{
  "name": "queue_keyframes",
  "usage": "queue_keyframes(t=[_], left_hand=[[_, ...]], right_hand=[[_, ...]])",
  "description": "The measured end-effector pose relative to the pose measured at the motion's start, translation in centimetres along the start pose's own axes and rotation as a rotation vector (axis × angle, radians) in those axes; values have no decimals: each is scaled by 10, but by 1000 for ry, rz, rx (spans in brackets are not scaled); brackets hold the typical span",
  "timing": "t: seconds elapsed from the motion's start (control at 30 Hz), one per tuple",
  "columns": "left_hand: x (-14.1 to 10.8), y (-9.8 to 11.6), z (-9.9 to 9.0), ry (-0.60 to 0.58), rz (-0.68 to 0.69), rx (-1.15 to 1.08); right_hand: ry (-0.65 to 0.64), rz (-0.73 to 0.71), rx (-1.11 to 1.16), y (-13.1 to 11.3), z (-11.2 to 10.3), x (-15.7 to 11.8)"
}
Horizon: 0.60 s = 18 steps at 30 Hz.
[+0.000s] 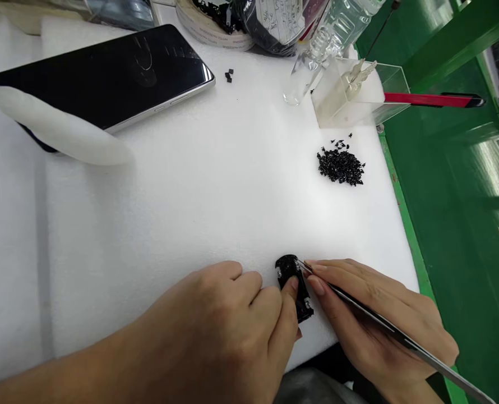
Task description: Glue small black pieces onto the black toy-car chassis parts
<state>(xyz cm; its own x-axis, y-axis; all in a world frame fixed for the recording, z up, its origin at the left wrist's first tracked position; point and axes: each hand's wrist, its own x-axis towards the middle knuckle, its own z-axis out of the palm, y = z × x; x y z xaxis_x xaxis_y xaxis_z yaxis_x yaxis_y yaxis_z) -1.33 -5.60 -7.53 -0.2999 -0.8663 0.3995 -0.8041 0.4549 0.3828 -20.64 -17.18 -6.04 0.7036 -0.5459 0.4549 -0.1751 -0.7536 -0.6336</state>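
Observation:
Near the front edge of the white foam-like work surface, my left hand (236, 325) is closed on a small black part (291, 272), its thumb pressing on the part's face. Bits of silver show along the part's sides. Between the thumb and fingers of my right hand (375, 314) is a pair of dark tweezers (384, 327). Their tips meet the upper right edge of the black part. Whether the tips pinch anything is too small to tell. Beyond my right hand lies a pile of tiny black pieces (341, 166).
A smartphone (119, 73) lies at the far left with a whitish, blunt-ended strip (60, 126) across it. Small glass bottles (304, 76), a clear box (337, 106) and a red-and-black pen-like tool (430, 100) stand at the back right. A tape roll (211, 33) sits behind.

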Motion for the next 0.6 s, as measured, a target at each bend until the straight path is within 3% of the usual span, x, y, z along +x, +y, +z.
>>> queue_keyframes(t=[0.6], left_hand=[[-1, -3, -2, -13, 11, 13]], right_hand=[[-24, 60, 30, 2, -2, -3]])
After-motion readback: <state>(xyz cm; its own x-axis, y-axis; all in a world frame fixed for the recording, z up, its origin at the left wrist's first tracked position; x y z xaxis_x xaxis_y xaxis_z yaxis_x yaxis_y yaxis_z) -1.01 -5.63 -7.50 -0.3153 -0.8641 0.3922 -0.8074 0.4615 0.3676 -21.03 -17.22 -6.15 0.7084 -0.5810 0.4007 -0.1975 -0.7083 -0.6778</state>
